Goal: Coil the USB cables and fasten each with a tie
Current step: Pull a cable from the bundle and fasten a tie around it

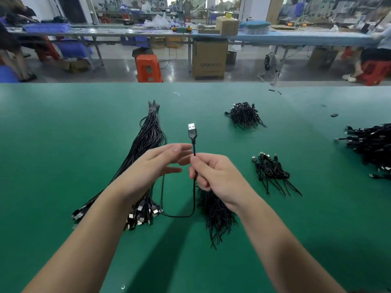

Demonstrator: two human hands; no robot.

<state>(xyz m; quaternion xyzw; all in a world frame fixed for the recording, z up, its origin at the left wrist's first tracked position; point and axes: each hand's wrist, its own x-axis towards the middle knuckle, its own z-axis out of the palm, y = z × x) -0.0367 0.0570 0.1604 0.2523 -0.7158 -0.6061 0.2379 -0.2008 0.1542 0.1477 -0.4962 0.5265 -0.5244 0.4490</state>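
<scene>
The right hand grips a single black USB cable just below its plug, fingers curled round the cord, so the USB-A connector stands upright above the fist. From the fist the cord drops toward the near side, bends in one slack loop just above the green tabletop and rises again behind the left hand. The left hand is open, fingers straight and loosely spread, its fingertips just beside the cord near the right thumb; whether they touch it cannot be told. No turns are wound on this cable, so its coiling looks to be only at the start.

As to progress, three lots look finished: a small cluster of coiled, tied cables right of the hands, a larger heap at the far right edge, and a dark mound farther back that may be coiled cables or ties; it is too small to tell. Much is left: a long bundle of straight cables, bound near its far end, lies left of centre with its plugs fanned out toward the near side under the left wrist. A pile of black ties lies under the right wrist, ready for fastening. Judging by the bundle's thickness, most of the work lies ahead.
</scene>
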